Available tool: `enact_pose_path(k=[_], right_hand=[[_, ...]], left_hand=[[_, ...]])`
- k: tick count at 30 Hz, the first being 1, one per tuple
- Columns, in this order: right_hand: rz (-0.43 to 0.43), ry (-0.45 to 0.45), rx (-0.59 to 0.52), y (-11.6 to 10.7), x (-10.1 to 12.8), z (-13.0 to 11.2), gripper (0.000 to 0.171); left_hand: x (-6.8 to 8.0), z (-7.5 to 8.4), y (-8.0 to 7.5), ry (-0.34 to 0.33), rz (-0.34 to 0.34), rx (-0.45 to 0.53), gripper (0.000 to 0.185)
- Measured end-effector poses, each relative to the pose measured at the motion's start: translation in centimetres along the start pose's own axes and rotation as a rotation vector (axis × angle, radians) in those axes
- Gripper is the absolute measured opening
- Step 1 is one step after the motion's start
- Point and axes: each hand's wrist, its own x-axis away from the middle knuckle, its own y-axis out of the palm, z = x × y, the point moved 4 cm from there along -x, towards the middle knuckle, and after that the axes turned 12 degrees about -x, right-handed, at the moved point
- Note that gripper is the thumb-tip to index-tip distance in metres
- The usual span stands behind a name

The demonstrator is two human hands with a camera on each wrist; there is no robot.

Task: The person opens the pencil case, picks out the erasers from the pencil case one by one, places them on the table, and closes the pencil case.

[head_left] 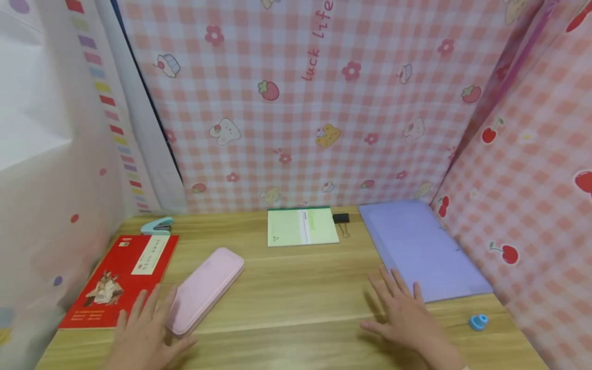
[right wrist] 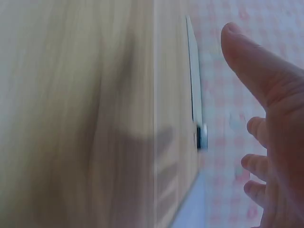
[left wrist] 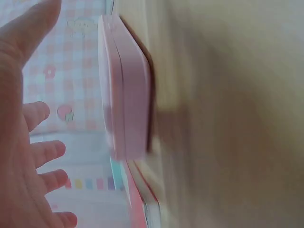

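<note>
Head view: a worktop of light, grained wood (head_left: 287, 293) meets a pink-and-white checked sheet printed with strawberries and flowers (head_left: 296, 113) along its back edge. A person's left hand (head_left: 147, 334) is over the near left part of the worktop, fingers spread, its grip loose and bare. Just beside it, slanting across the left half, lies a long, pale pink case with rounded ends (head_left: 205, 293). A thin book with a red cover (head_left: 127, 282) lies along the left edge; a light blue stapler (head_left: 158, 226) is at its far end, near the back left corner. Midway along the back edge lies a pale green notepad (head_left: 300, 226), with a black binder clip (head_left: 341, 218) at its right side. The right hand (head_left: 404, 318), also spread and bare in its grip, is near a flat purple folder (head_left: 418, 246) that reaches from the back right corner down the right edge. A small blue plastic piece with a round base (head_left: 478, 322) sits nearer that edge.

Left wrist view: the hand is raised above the worktop, apart from the case; the book is behind.

Right wrist view: thumb and fingers are held apart above the wood, with the notepad and clip beyond.
</note>
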Motion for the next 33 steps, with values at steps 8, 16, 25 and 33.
enact_pose_path(k=[8, 16, 25, 33], right_hand=[[-0.079, -0.241, -0.042, 2.8, -5.9, -7.1, 0.097], [-0.233, -0.425, -0.058, 7.7, -12.1, -14.5, 0.091], [-0.258, -0.472, 0.003, 9.9, -15.0, -18.1, 0.086], [-0.250, -0.491, 0.020, 10.3, -15.8, -18.5, 0.080]], left_hand=[[-3.8, 2.2, -0.4, 0.129, 0.190, -0.019, 0.108], [-6.0, 1.5, 1.9, 0.105, 0.062, 0.019, 0.103], [-6.1, 2.2, 2.9, 0.125, 0.187, -0.013, 0.095], [-6.3, 3.3, 2.7, 0.164, 0.180, -0.036, 0.093]])
